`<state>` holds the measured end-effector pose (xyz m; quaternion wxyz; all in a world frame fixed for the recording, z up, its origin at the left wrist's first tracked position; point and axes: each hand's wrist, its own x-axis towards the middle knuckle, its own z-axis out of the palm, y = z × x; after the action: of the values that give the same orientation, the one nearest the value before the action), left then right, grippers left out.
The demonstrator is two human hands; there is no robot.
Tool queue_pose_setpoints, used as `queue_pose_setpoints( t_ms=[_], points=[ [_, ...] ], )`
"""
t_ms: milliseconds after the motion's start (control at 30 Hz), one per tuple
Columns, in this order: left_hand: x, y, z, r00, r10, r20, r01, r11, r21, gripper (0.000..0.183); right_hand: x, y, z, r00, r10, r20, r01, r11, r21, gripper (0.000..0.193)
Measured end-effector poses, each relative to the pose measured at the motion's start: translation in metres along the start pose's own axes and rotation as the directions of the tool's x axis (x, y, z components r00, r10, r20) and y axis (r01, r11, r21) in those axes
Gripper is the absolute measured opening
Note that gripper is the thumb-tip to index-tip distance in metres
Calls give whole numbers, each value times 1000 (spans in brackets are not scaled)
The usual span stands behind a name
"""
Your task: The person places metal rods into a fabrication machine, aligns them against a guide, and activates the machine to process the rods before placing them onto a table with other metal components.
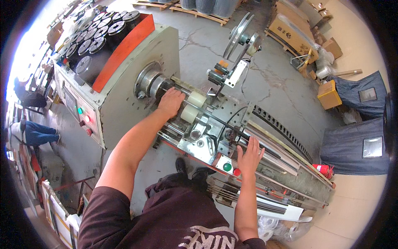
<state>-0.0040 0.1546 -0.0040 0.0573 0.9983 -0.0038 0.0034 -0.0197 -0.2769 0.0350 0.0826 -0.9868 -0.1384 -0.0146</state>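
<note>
Head view, frame centre: left hand [170, 103] clenched around the dark spindle [159, 88] beside two cream rollers [194, 106], right hand [249, 155] released, fingers flat on the carriage [209, 137] near the green button [227, 167]; best kept clear of rotating parts.

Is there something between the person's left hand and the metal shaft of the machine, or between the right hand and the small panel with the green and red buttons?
Nothing visible stands in the way. The left hand already rests on the shaft beside the round chuck. The right hand lies flat on the machine frame just right of the button panel, with no object between them.
</note>
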Motion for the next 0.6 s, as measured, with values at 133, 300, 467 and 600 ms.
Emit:
queue_pose_setpoints(
  t_ms=[133, 300, 467, 600],
  points=[
    [6, -15, 7, 999, 14, -31, -14, 1000, 8, 51, 0, 4, -1, 998, 51, 28, -50, 999, -17, 73],
    [17, -26, 1, 993, 43, 109, -48, 998, 35, 38, 1, 2, -9, 987, 142, 78, -140, 990, -37, 73],
    [20, -18, -21, 976, 38, 213, -50, 997, 51, 28, -2, 11, -2, 987, 158, 30, -156, 986, -57, 73],
    [19, -25, -16, 979, 56, 197, -60, 998, 19, 29, 1, 5, -2, 987, 161, 20, -159, 985, -64, 72]
  ],
)
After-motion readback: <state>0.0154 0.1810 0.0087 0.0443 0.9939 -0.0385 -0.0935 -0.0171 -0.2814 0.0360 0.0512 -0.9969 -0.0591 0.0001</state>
